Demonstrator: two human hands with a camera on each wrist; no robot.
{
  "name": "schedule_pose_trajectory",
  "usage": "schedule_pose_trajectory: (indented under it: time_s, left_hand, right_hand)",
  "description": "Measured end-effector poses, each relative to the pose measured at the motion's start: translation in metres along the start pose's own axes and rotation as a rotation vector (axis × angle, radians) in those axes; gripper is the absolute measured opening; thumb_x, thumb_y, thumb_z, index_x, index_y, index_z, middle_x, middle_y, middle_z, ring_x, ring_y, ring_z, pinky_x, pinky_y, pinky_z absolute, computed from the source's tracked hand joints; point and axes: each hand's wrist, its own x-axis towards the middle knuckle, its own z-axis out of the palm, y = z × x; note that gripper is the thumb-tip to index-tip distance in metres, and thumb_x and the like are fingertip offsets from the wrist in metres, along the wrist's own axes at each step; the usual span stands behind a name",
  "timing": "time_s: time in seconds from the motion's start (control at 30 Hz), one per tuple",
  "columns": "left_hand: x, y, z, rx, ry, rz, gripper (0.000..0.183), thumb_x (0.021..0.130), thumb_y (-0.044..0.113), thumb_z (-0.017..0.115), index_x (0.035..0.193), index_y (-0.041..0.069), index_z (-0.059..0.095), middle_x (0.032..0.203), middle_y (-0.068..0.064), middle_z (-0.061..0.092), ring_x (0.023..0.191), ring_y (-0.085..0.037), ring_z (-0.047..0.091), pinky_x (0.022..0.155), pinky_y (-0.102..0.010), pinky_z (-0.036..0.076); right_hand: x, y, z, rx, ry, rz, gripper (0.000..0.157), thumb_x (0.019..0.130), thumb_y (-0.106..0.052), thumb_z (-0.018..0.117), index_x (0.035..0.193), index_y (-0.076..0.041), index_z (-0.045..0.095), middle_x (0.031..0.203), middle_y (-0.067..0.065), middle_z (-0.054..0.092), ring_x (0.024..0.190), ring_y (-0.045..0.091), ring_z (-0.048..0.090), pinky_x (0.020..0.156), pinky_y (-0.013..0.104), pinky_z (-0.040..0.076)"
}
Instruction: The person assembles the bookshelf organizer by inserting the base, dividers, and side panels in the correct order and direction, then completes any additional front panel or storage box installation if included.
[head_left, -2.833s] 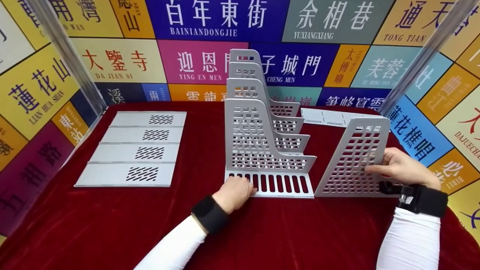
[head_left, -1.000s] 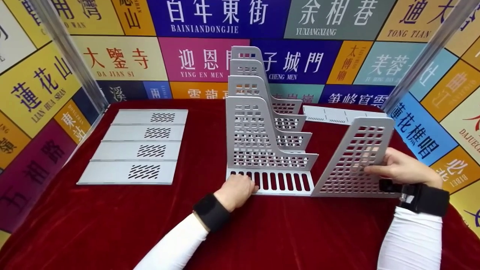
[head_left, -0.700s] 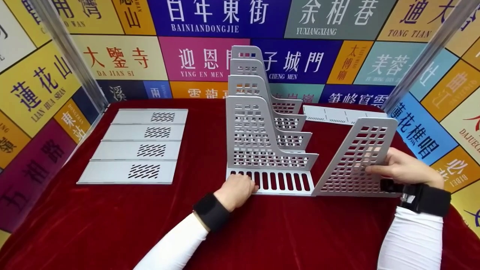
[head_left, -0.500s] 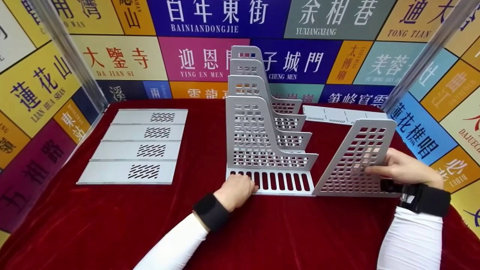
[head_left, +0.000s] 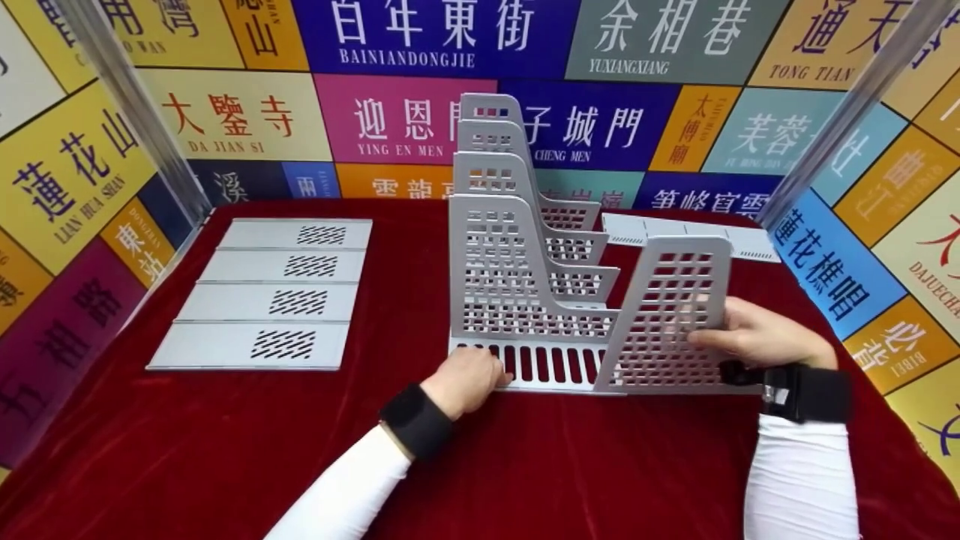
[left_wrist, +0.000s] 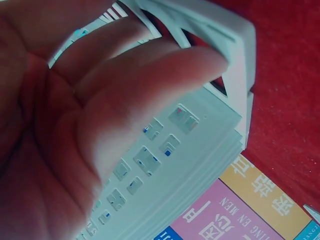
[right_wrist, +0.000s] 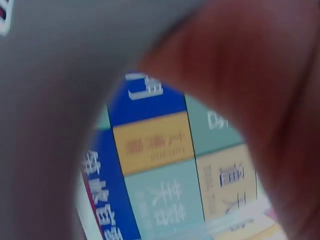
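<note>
A grey file rack [head_left: 495, 255] stands mid-table, with several perforated dividers upright one behind another. Its front strip is a slotted base [head_left: 555, 366]. My left hand [head_left: 465, 379] grips this base at its front left corner; in the left wrist view the thumb [left_wrist: 165, 75] reaches to the edge of the base. My right hand [head_left: 765, 337] holds a loose perforated divider panel [head_left: 667, 315] upright by its right side, thumb on the near face and fingers behind. The panel's lower left corner overlaps the base's right end. In the right wrist view the panel is a grey blur.
On the left, several flat grey panels [head_left: 262, 300] with slanted slots lie in a row on the red cloth [head_left: 420, 465]. Another flat slotted panel [head_left: 690, 231] lies at the back right. Transparent posts [head_left: 840, 112] and a patterned wall stand behind.
My right hand has moved the divider panel left, from beside the base's right end to overlapping it. My left hand has stayed at the base's front left corner.
</note>
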Motion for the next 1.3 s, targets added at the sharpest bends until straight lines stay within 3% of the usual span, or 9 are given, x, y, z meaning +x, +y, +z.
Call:
schedule_pose_trajectory:
  time_s: [0.2, 0.33, 0.43, 0.63, 0.73, 0.97, 1.13, 1.2, 1.3]
  left_hand:
    - [0.002, -0.003, -0.003, 0.016, -0.070, -0.010, 0.032, 0.099, 0.029, 0.061, 0.078, 0.007, 0.072, 0.084, -0.009, 0.073, 0.081, -0.026, 0.071, 0.074, -0.036, 0.059]
    - [0.002, -0.005, -0.002, -0.016, -0.094, -0.003, 0.030, 0.097, 0.028, 0.065, 0.077, 0.008, 0.072, 0.082, -0.009, 0.073, 0.081, -0.026, 0.070, 0.076, -0.037, 0.059]
    - [0.002, -0.007, -0.001, -0.066, -0.096, 0.012, 0.029, 0.096, 0.026, 0.068, 0.071, 0.010, 0.071, 0.075, -0.008, 0.071, 0.074, -0.025, 0.068, 0.072, -0.037, 0.058]
    - [0.003, -0.012, -0.002, -0.074, -0.081, 0.045, 0.018, 0.092, 0.021, 0.072, 0.077, 0.013, 0.076, 0.073, -0.007, 0.071, 0.069, -0.025, 0.067, 0.067, -0.038, 0.057]
    - [0.003, -0.016, -0.003, -0.087, -0.081, 0.060, 0.003, 0.086, 0.017, 0.076, 0.086, 0.015, 0.078, 0.078, -0.008, 0.074, 0.075, -0.027, 0.069, 0.070, -0.038, 0.057]
    - [0.001, -0.029, -0.007, -0.202, -0.160, 0.017, 0.022, 0.080, 0.026, 0.083, 0.085, 0.008, 0.071, 0.084, -0.008, 0.074, 0.086, -0.028, 0.070, 0.083, -0.041, 0.057]
    - [-0.002, -0.039, -0.014, -0.307, -0.258, 0.067, 0.029, 0.084, 0.021, 0.079, 0.110, 0.009, 0.073, 0.103, -0.008, 0.076, 0.095, -0.027, 0.070, 0.089, -0.040, 0.056]
    - [-0.003, -0.044, -0.019, -0.351, -0.312, 0.069, 0.039, 0.087, 0.019, 0.077, 0.125, 0.013, 0.069, 0.118, -0.009, 0.073, 0.104, -0.026, 0.069, 0.096, -0.039, 0.055]
    - [-0.006, -0.055, -0.026, -0.404, -0.329, 0.022, 0.049, 0.087, 0.011, 0.076, 0.135, 0.014, 0.065, 0.128, -0.010, 0.070, 0.108, -0.025, 0.068, 0.099, -0.039, 0.054]
  right_hand:
    - [0.006, -0.002, 0.003, 0.057, -0.028, 0.005, 0.029, 0.101, -0.002, 0.053, 0.128, 0.009, 0.054, 0.116, 0.029, 0.069, 0.101, 0.025, 0.074, 0.087, 0.032, 0.061]
    - [0.005, 0.002, 0.006, 0.112, -0.035, -0.001, 0.031, 0.101, 0.000, 0.052, 0.130, 0.010, 0.053, 0.119, 0.022, 0.071, 0.104, 0.025, 0.073, 0.088, 0.033, 0.061]
    - [0.006, 0.003, 0.014, 0.070, -0.033, -0.048, 0.028, 0.101, 0.000, 0.053, 0.127, 0.007, 0.058, 0.116, 0.014, 0.073, 0.101, 0.016, 0.072, 0.086, 0.027, 0.060]
    - [0.043, -0.014, 0.052, -0.026, -0.026, -0.177, 0.030, 0.101, 0.000, 0.052, 0.129, 0.001, 0.063, 0.123, 0.016, 0.070, 0.113, 0.006, 0.066, 0.097, 0.018, 0.051]
    - [0.068, -0.031, 0.074, -0.048, -0.003, -0.163, 0.030, 0.102, -0.007, 0.053, 0.130, -0.002, 0.063, 0.125, 0.014, 0.070, 0.113, 0.008, 0.066, 0.099, 0.019, 0.050]
    - [0.091, -0.045, 0.107, 0.031, 0.096, -0.098, 0.040, 0.100, -0.009, 0.060, 0.139, -0.005, 0.053, 0.128, 0.013, 0.069, 0.114, 0.022, 0.068, 0.096, 0.025, 0.055]
    - [0.064, -0.027, 0.093, -0.311, 0.049, -0.162, 0.039, 0.094, -0.019, 0.070, 0.130, -0.008, 0.061, 0.119, 0.004, 0.073, 0.105, 0.014, 0.069, 0.092, 0.031, 0.056]
    - [0.047, -0.021, 0.080, -0.459, 0.042, -0.139, 0.036, 0.092, -0.021, 0.073, 0.126, -0.010, 0.065, 0.115, 0.000, 0.074, 0.101, 0.009, 0.067, 0.089, 0.035, 0.056]
    - [0.027, -0.016, 0.059, -0.547, 0.023, -0.066, 0.036, 0.089, -0.019, 0.075, 0.125, -0.012, 0.069, 0.114, -0.001, 0.074, 0.100, 0.008, 0.067, 0.087, 0.036, 0.057]
